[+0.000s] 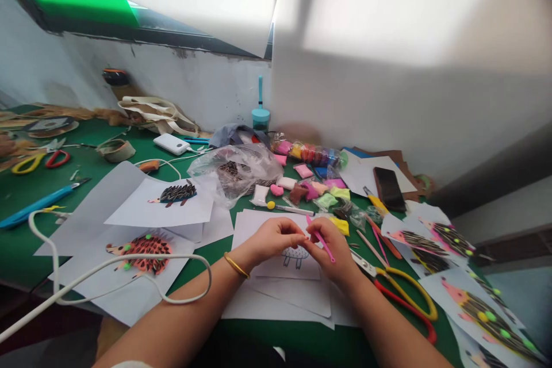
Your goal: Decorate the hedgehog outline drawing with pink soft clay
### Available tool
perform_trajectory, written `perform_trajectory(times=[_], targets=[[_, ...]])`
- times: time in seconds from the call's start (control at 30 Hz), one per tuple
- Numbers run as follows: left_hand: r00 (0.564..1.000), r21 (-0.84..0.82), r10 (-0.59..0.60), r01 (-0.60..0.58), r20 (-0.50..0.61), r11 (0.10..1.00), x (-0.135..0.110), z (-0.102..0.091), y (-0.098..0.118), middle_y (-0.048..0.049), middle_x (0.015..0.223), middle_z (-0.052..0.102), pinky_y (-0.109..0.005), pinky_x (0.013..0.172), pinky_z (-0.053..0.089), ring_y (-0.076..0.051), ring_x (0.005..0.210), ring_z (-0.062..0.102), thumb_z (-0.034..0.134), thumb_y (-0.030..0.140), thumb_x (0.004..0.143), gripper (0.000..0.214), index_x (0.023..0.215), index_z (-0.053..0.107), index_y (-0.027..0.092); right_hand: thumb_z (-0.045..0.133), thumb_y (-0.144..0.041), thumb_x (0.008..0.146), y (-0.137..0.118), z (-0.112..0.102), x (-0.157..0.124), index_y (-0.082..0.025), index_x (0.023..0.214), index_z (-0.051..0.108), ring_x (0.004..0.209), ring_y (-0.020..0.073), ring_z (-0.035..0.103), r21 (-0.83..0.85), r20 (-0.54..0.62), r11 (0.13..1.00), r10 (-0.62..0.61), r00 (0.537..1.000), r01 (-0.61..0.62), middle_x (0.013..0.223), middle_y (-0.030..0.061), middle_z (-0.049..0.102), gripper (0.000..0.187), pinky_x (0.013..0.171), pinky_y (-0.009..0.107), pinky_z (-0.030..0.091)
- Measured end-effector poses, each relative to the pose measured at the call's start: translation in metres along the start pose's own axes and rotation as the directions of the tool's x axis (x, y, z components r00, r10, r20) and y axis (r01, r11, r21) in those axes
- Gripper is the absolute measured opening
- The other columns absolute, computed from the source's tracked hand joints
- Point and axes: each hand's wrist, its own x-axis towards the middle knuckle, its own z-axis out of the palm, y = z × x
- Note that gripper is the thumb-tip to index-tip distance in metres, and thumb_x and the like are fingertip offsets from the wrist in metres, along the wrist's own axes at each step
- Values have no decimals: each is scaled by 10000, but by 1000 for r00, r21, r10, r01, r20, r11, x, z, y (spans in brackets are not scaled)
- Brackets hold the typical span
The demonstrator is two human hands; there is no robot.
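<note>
My left hand (278, 240) is closed, thumb and forefinger pinched together at the tips of my right fingers. Whatever lies in that pinch is too small to make out. A thin pink plastic modelling tool (321, 240) is held in my right hand (334, 253), slanting across the fingers. Both hands meet above a sheet of paper (276, 272) with an outline drawing of a hedgehog (295, 255), partly covered by them. This sheet lies on a stack of white paper (302, 299).
Scissors (371, 269) lie beside my right forearm. Small clay packets (326, 200) and a plastic bag (241, 164) sit behind the paper. Decorated hedgehog pictures (149, 253) flank both sides. A white cable (129, 257) loops over my left side. A phone (388, 188) rests back right.
</note>
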Motion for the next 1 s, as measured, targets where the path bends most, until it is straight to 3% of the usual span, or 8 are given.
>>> perform_trajectory(times=[0.13,0.23,0.33,0.43,0.6,0.83,0.9,1.0], targets=[[994,-157,59,-74,-96,985,4,-11,-5,-20,742,645,-250,666,440,-113,676,555,790,400,703,290,795,696,142,616,-259,851,0,4,-1,-234,1025,584,760,183,554,-29,69,998,-46,997,49,878,37,596,179,701,325,484],[983,-230,58,-97,-173,968,8,-22,-8,-24,814,669,-262,721,445,-112,729,565,816,397,680,418,1023,726,176,551,-193,840,7,4,-1,-227,1118,583,831,199,600,-68,47,998,-15,999,18,1013,76,635,282,715,336,512],[978,-262,43,-97,-203,960,9,-29,-9,-49,896,684,-269,752,444,-120,792,580,815,438,689,482,1090,728,184,454,-85,792,19,-2,0,-220,1147,612,1006,232,607,-198,3,980,-30,1000,30,1113,92,654,411,863,401,508],[977,-259,27,-83,-211,962,9,-31,-10,-64,929,687,-264,747,448,-134,831,600,816,456,698,477,1073,733,173,431,-21,735,30,-12,2,-223,1095,669,1062,248,579,-376,22,925,-44,999,49,1107,82,680,476,943,444,461],[956,-332,-23,-80,-293,940,9,-36,-10,-23,728,648,-210,578,402,-98,632,571,839,463,663,417,883,685,142,523,-58,769,31,-22,1,-240,851,721,938,254,562,-604,113,797,63,992,18,978,64,697,281,807,388,439],[905,-394,103,-280,-413,875,8,-59,-1,98,469,362,-169,420,219,-32,411,293,735,560,748,448,709,502,180,537,-51,762,28,-19,-1,-222,722,654,925,242,563,-643,81,766,71,994,-3,961,55,686,211,769,359,415],[889,-402,116,-312,-442,861,7,-62,1,90,524,419,-154,436,275,-26,442,354,773,508,729,417,741,522,177,530,-49,752,29,-19,0,-222,746,651,935,246,563,-637,59,771,50,997,-1,967,57,686,212,777,363,417],[885,-424,93,-309,-457,851,7,-60,3,50,717,579,-161,599,443,-47,630,549,838,371,682,377,908,601,183,523,-61,757,29,-18,-1,-227,839,670,949,253,563,-615,35,788,17,999,8,993,63,686,237,799,377,423]])
